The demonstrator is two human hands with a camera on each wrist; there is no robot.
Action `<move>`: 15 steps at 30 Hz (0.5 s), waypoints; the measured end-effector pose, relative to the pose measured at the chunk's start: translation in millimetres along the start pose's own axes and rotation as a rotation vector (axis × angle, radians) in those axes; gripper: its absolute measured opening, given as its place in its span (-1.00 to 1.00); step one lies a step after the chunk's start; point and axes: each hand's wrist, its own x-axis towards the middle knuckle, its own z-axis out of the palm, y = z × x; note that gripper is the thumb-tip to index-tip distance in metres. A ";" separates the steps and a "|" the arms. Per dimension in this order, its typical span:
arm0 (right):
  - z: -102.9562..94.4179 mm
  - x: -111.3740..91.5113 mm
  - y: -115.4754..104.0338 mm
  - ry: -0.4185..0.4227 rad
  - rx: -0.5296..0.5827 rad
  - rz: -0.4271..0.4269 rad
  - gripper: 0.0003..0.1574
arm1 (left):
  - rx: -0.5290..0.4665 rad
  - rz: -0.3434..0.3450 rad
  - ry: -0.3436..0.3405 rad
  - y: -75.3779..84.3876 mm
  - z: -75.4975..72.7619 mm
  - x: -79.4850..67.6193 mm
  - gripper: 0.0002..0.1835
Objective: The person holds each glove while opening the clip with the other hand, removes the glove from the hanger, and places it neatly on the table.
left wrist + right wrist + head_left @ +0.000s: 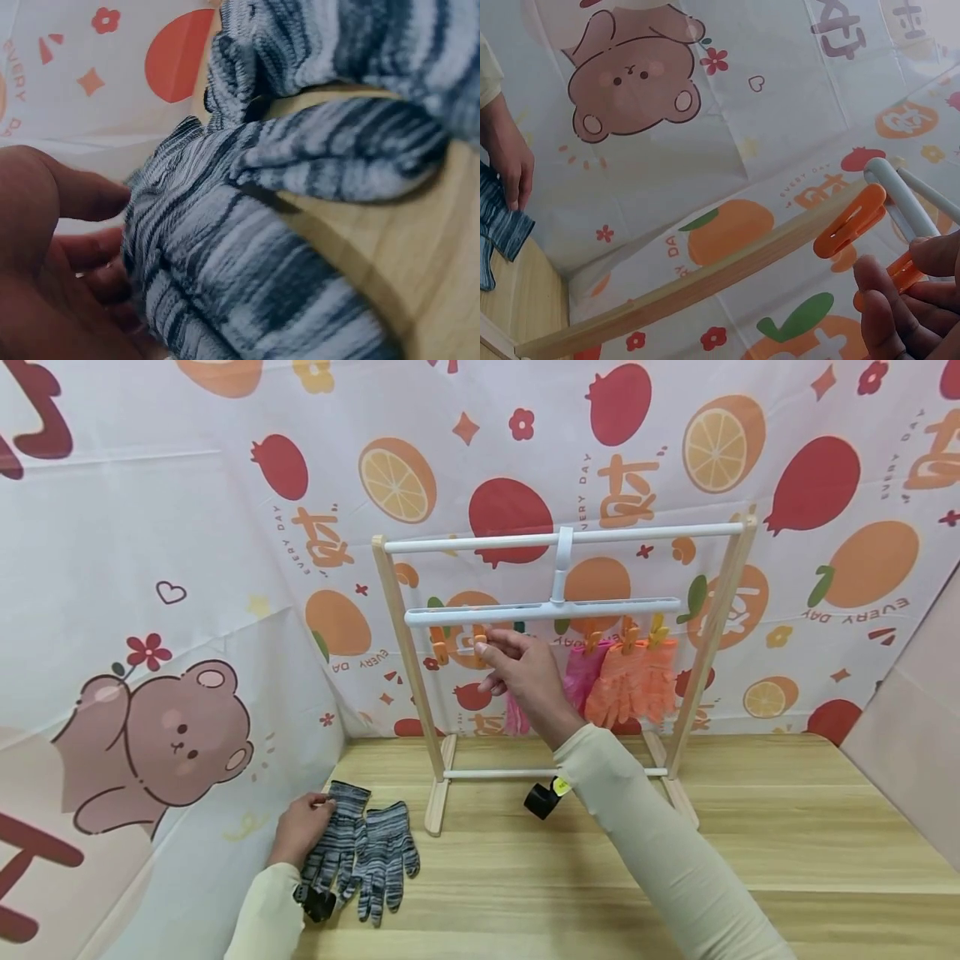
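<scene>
My right hand point(525, 672) pinches an orange clothespin point(900, 277) below the white hanger point(487, 615), thumb on one side and fingers on the other. Another orange clothespin point(438, 647) hangs just left of it with nothing in it. At the lower left, my left hand point(303, 827) grips the cuff edge of a grey striped knit glove point(337, 827), its fingers partly hidden behind the fabric in the left wrist view. A second grey striped glove point(386, 852) lies beside it on the table, fingers toward me.
The hanger hooks over the top bar of a wooden stand point(408, 643). Orange gloves point(633, 681) and pink gloves point(581, 677) hang from its right part by clothespins. Printed cloth point(420, 402) stands behind and left of the wooden table point(787, 827).
</scene>
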 end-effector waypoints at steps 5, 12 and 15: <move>-1.0 -0.1 1.6 0.015 -0.031 -0.010 -0.51 | 0.059 -0.043 0.008 1.1 2.3 -1.8 -0.47; -1.0 -0.6 0.9 0.057 -0.125 -0.043 -0.55 | 0.116 -0.020 0.029 9.8 0.2 -6.7 -0.50; -1.1 -1.0 1.5 0.089 -0.190 -0.086 -0.58 | 0.150 0.026 0.070 21.4 0.0 -11.9 -0.55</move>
